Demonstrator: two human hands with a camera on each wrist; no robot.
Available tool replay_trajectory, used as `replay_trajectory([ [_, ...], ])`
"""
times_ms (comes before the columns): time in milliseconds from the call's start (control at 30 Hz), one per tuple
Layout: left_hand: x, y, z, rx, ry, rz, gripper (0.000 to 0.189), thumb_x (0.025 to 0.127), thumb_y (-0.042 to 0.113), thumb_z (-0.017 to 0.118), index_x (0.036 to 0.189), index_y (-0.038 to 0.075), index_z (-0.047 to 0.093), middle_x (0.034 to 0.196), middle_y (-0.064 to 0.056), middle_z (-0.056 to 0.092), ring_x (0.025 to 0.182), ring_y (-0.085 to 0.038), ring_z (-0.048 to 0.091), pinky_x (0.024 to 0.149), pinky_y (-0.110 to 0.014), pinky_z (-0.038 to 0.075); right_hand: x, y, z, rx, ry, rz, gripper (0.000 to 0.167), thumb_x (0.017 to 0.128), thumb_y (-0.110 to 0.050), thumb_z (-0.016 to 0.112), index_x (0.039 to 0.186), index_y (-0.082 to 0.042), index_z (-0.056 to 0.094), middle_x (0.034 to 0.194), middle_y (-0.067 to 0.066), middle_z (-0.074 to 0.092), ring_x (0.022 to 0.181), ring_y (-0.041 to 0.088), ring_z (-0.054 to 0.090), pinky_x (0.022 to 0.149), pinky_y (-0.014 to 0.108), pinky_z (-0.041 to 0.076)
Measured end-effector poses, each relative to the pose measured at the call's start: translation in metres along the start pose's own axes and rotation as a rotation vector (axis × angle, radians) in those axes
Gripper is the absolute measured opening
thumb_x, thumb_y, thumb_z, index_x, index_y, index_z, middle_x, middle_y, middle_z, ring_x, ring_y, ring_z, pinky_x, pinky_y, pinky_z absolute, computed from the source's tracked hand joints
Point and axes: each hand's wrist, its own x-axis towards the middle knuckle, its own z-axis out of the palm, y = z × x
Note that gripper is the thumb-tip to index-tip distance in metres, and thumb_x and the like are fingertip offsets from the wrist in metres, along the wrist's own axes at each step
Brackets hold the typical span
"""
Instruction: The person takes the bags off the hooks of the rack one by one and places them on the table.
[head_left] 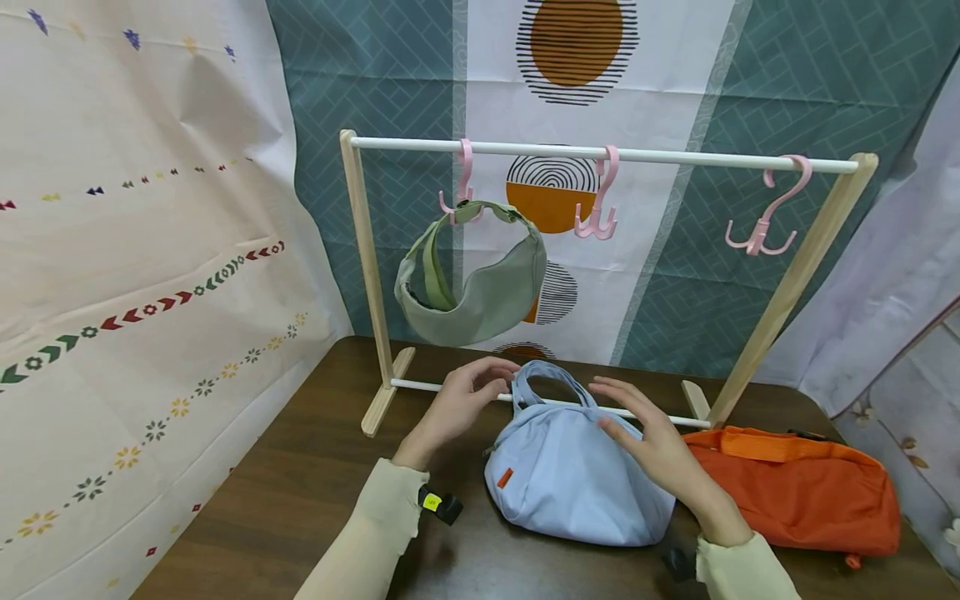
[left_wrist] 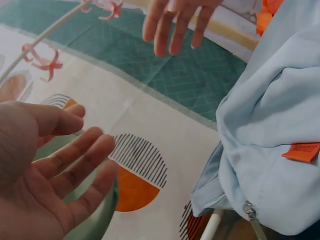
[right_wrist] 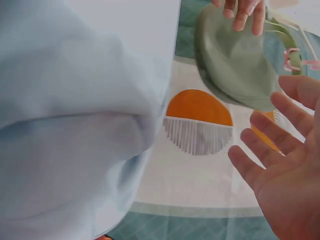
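Observation:
A light blue handbag (head_left: 577, 483) with two upright handles stands on the brown table between my hands. My left hand (head_left: 459, 407) is beside the handles on the left, its fingers loosely bent and nothing held. On the other side my right hand (head_left: 656, 442) hovers by the bag's upper right, fingers spread and holding nothing. In the left wrist view the blue bag (left_wrist: 275, 130) shows an orange tag and a zipper pull. A sage green crossbody bag (head_left: 480, 304) hangs from the left pink hook (head_left: 465, 179) on the rack.
A wooden rack with a white top bar (head_left: 532, 150) stands behind the blue bag. Two more pink hooks, the middle one (head_left: 597, 200) and the right one (head_left: 765, 221), carry nothing. An orange bag (head_left: 802, 496) lies at the table's right. Patterned cloth (head_left: 375, 75) hangs behind.

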Motion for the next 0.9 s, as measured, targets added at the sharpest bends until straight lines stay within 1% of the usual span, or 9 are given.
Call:
replay_trajectory([
  [100,0.0,0.004,-0.002,-0.036,0.056,0.032,0.025,0.106,0.008,0.06,0.128,0.007,0.07,0.119,-0.01,0.071,0.104,-0.03,0.069,0.091,-0.032,0.055,0.0,-0.006,-0.004,0.019,0.024,-0.001,0.048,0.104,-0.015,0.066,0.15,-0.025,0.056,0.155,0.001,0.05,0.143,0.023,0.043,0.11,0.012,0.027],
  [300,-0.002,0.021,-0.016,-0.074,0.118,0.097,0.023,0.105,0.005,0.06,0.125,0.004,0.071,0.119,-0.014,0.071,0.101,-0.036,0.069,0.086,-0.032,0.056,0.01,-0.021,-0.012,-0.002,0.023,-0.03,0.049,0.103,-0.016,0.067,0.15,-0.025,0.056,0.155,0.001,0.051,0.143,0.021,0.044,0.11,0.012,0.027],
  [367,0.0,0.03,-0.023,-0.064,0.131,0.125,0.023,0.105,0.004,0.06,0.125,0.005,0.071,0.119,-0.014,0.071,0.1,-0.036,0.069,0.084,-0.032,0.056,0.017,-0.027,-0.017,-0.012,0.027,-0.045,0.049,0.103,-0.015,0.067,0.15,-0.024,0.056,0.155,0.002,0.051,0.143,0.022,0.044,0.114,0.019,0.03],
  [433,0.002,0.038,-0.03,-0.046,0.135,0.15,0.023,0.105,0.005,0.06,0.126,0.005,0.071,0.119,-0.014,0.07,0.1,-0.035,0.069,0.084,-0.033,0.057,0.024,-0.033,-0.021,-0.014,0.029,-0.062,0.05,0.102,-0.013,0.068,0.15,-0.023,0.056,0.155,0.003,0.051,0.144,0.024,0.044,0.119,0.033,0.033],
  [500,0.004,0.046,-0.038,-0.026,0.139,0.167,0.025,0.105,0.006,0.06,0.129,0.006,0.069,0.12,-0.016,0.069,0.103,-0.033,0.069,0.085,-0.035,0.057,0.031,-0.038,-0.024,-0.013,0.019,-0.08,0.05,0.102,-0.012,0.067,0.15,-0.021,0.056,0.155,0.003,0.05,0.144,0.025,0.043,0.118,0.05,0.034],
  [567,0.005,0.053,-0.047,-0.011,0.149,0.178,0.029,0.106,0.006,0.059,0.134,0.007,0.066,0.12,-0.017,0.068,0.106,-0.033,0.068,0.088,-0.036,0.056,0.039,-0.044,-0.028,-0.017,0.004,-0.106,0.05,0.103,-0.011,0.067,0.15,-0.019,0.055,0.156,0.004,0.05,0.145,0.026,0.043,0.115,0.061,0.035],
  [667,0.008,0.064,-0.062,0.009,0.184,0.193,0.034,0.106,0.005,0.058,0.14,0.007,0.059,0.121,-0.021,0.065,0.111,-0.033,0.066,0.093,-0.042,0.053,0.052,-0.052,-0.033,-0.045,-0.018,-0.15,0.049,0.103,-0.012,0.067,0.151,-0.017,0.055,0.157,0.005,0.049,0.146,0.027,0.043,0.114,0.062,0.036],
  [733,0.011,0.071,-0.07,0.029,0.211,0.209,0.036,0.106,0.005,0.058,0.141,0.007,0.057,0.122,-0.02,0.065,0.113,-0.031,0.064,0.093,-0.045,0.051,0.06,-0.058,-0.038,-0.067,-0.024,-0.176,0.05,0.103,-0.012,0.067,0.151,-0.017,0.054,0.157,0.006,0.048,0.146,0.028,0.043,0.113,0.061,0.037],
  [900,0.023,0.083,-0.081,0.08,0.288,0.247,0.035,0.105,0.004,0.059,0.139,0.005,0.058,0.124,-0.016,0.063,0.115,-0.026,0.059,0.094,-0.046,0.046,0.078,-0.071,-0.052,-0.102,-0.022,-0.217,0.052,0.103,-0.01,0.067,0.152,-0.017,0.054,0.158,0.007,0.048,0.146,0.031,0.043,0.112,0.064,0.037],
])
